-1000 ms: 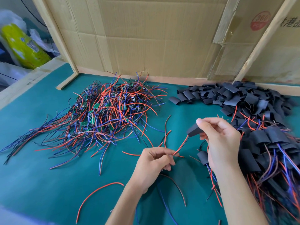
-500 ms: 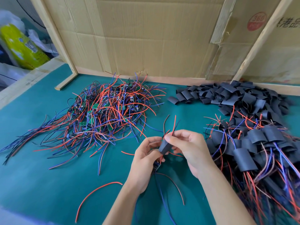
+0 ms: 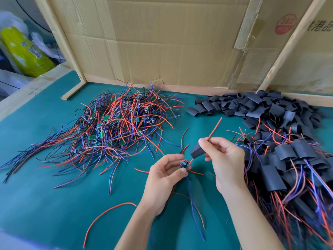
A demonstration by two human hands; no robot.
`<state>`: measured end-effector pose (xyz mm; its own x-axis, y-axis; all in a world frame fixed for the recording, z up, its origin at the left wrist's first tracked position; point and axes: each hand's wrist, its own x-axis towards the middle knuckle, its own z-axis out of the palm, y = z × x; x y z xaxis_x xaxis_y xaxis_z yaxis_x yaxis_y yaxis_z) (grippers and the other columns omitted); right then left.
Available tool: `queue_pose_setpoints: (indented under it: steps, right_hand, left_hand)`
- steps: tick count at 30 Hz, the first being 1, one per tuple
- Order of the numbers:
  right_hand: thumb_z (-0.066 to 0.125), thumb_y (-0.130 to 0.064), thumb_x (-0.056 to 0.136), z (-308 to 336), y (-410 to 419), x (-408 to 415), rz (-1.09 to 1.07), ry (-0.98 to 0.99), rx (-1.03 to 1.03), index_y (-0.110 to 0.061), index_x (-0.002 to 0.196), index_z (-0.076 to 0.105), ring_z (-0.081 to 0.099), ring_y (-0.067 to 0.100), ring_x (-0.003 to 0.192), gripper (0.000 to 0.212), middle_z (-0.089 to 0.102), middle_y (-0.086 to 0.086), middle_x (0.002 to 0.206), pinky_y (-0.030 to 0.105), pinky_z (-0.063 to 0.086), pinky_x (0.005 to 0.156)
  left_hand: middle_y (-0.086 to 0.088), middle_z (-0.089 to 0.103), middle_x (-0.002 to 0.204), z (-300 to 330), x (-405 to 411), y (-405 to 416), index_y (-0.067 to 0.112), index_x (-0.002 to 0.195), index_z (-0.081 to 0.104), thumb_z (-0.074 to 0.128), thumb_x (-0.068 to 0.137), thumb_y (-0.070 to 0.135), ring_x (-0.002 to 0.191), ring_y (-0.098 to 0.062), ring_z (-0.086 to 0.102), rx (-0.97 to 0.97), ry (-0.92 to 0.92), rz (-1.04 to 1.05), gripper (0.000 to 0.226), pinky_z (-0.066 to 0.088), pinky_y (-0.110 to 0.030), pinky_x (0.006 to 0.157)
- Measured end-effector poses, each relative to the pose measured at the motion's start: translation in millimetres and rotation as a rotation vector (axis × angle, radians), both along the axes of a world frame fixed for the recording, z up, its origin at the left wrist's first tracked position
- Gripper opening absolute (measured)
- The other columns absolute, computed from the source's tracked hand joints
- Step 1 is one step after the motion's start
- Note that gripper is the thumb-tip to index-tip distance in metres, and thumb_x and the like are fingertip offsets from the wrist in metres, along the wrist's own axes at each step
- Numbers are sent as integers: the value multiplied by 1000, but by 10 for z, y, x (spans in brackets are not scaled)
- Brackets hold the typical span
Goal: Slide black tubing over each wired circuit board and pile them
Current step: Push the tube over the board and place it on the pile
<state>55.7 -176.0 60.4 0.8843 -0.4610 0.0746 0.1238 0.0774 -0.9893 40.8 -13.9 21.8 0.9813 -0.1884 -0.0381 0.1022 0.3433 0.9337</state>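
A: Item one, hands. What do you log?

B: I log the left hand (image 3: 166, 175) raised above the green mat (image 3: 45, 204), palm turned inward, wrist low. Its thumb and fingers are pinched closed on a small circuit board (image 3: 184, 164). The right hand (image 3: 224, 159) sits just right of that board and slightly higher, forefinger and thumb pressed together on a black tube (image 3: 195, 151).

A: Item two, the board against the fingers?

B: I see it at the left fingertips, mostly covered; only a dark-blue component end shows. Blue and dark leads hang from it toward the mat's near edge. A red wire (image 3: 213, 129) runs from the board up through the tube and out past the right forefinger.

A: So the tube is over the board?

B: No. It sits just up and right of the board, on the wire only, tilted, its flattened open mouth facing the board.

A: Item three, stock?

B: Left of the board and farther back, a heap of bare wired boards (image 3: 122, 121). Right of it, a sleeved pile (image 3: 292, 165), with loose tubing pieces (image 3: 255, 104) beyond. One stray red wire (image 3: 108, 212) lies left of the left forearm.
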Motion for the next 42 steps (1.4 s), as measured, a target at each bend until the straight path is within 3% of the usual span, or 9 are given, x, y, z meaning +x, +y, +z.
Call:
queue_pose_setpoints:
  steps: [6, 9, 15, 20, 25, 29, 33, 39, 42]
  right_hand:
    - [83, -44, 67, -11, 115, -22, 47, 76, -119, -31, 73, 77, 61, 10, 54, 15, 72, 1, 64, 21, 47, 49]
    - [81, -51, 65, -11, 77, -19, -15, 105, -203, -33, 73, 75, 63, 13, 54, 21, 71, -2, 61, 33, 51, 55]
    - [82, -51, 70, -48, 54, -14, -76, 125, -414, -26, 63, 69, 67, 13, 55, 28, 68, -11, 56, 36, 56, 64]
    - [82, -50, 71, -82, 31, 2, -109, 147, -428, -25, 62, 70, 68, 17, 55, 29, 68, -10, 55, 37, 57, 67]
    - [79, -53, 68, -84, 79, -10, -75, 179, -427, -21, 61, 69, 63, 21, 52, 34, 67, -6, 54, 36, 54, 62]
    - [75, -58, 69, -99, 114, -16, 2, 202, -419, -31, 68, 73, 51, 14, 45, 26, 61, -6, 48, 27, 43, 53]
    - [80, -48, 79, -92, 170, -48, 144, 208, -297, -20, 67, 72, 45, 11, 39, 32, 59, -3, 48, 18, 36, 41]
    - [75, -27, 92, 61, 231, -146, 396, 225, -101, -8, 85, 75, 55, 26, 49, 20, 66, 31, 69, 26, 38, 45]
    - [72, -14, 94, 252, 134, -165, 299, 185, -132, -10, 85, 77, 53, 17, 52, 11, 67, 18, 66, 24, 38, 44]
  left_hand:
    - [-6, 77, 98, 20, -31, -37, 2, 101, 66, 71, 85, -15, 101, -28, 76, 18, -25, 48, 24, 56, -22, 83]
    - [-9, 78, 97, 26, -40, -46, 4, 95, 67, 75, 82, -15, 96, -29, 77, 45, -16, 54, 25, 58, -24, 80]
    - [-14, 79, 96, 24, -39, -48, 6, 89, 70, 79, 79, -12, 92, -30, 78, 98, -36, 76, 23, 58, -24, 78]
    - [-17, 77, 98, -1, -33, -47, 8, 88, 70, 73, 85, -13, 91, -30, 78, 68, -18, 68, 22, 58, -25, 79]
    - [-6, 76, 80, -13, -37, -59, 3, 88, 63, 76, 85, -9, 76, -24, 76, 146, -45, 70, 18, 56, -22, 72]
    - [-23, 70, 84, -29, -25, -63, -1, 93, 60, 76, 85, -7, 67, -19, 69, 167, -74, 106, 18, 55, -23, 69]
    - [-20, 74, 82, -14, -23, -51, -3, 93, 62, 75, 88, 6, 70, -21, 69, 180, -90, 63, 17, 56, -27, 72]
    - [-19, 70, 75, 27, -29, -51, -3, 84, 63, 65, 87, 11, 67, -20, 64, 196, -63, 54, 15, 52, -29, 69]
    - [-10, 70, 71, 67, -44, -55, 3, 83, 63, 74, 93, 25, 66, -16, 67, 130, -29, 20, 27, 53, -23, 68]
